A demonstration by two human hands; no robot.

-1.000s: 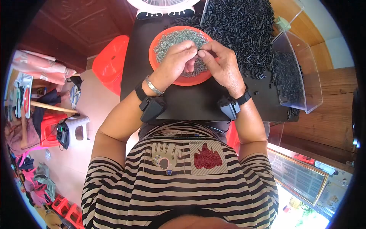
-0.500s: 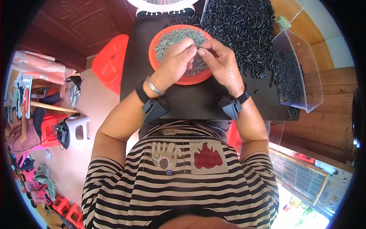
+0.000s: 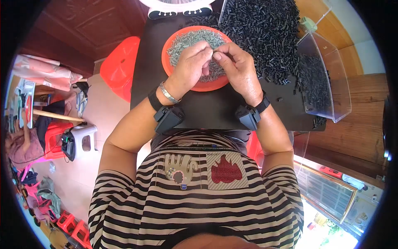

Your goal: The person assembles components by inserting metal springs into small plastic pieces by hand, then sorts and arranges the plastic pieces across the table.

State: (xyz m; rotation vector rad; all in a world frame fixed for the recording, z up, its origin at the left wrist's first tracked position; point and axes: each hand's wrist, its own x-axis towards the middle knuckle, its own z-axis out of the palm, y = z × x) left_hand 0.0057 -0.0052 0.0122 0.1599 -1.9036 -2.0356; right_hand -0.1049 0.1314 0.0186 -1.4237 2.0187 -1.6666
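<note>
Fabric of your striped shirt (image 3: 199, 203) fills the lower centre of the frame. Above it, a dark strapped unit sits at each wrist; your left wrist also carries a silver-coloured bracelet (image 3: 169, 94). The dark tabletop (image 3: 207, 112) spans the upper centre, its surface plain and smooth.

Your left hand (image 3: 192, 62) and right hand (image 3: 238, 68) meet at upper centre, over the bowl. On each hand, thumb and forefinger are together, clamped on a small dark piece (image 3: 214, 51) at the point where the fingertips meet. The fingers cover most of this piece; its full shape cannot be told.

Beneath your hands stands the round orange bowl (image 3: 209, 86), filled with small, shiny, silver-grey metal pieces (image 3: 188, 40), slender and loosely jumbled. To the upper right lies a dense heap of short black pieces (image 3: 265, 33), tube-like, lying in all directions. One loose black piece (image 3: 279, 99) lies apart, below the heap.

At right, a clear box (image 3: 338, 103) holds more black pieces. At the top edge, left of the heap, stands a white base (image 3: 180, 7) with shoe-shaped feet. A red stool (image 3: 120, 62) stands at upper left.
</note>
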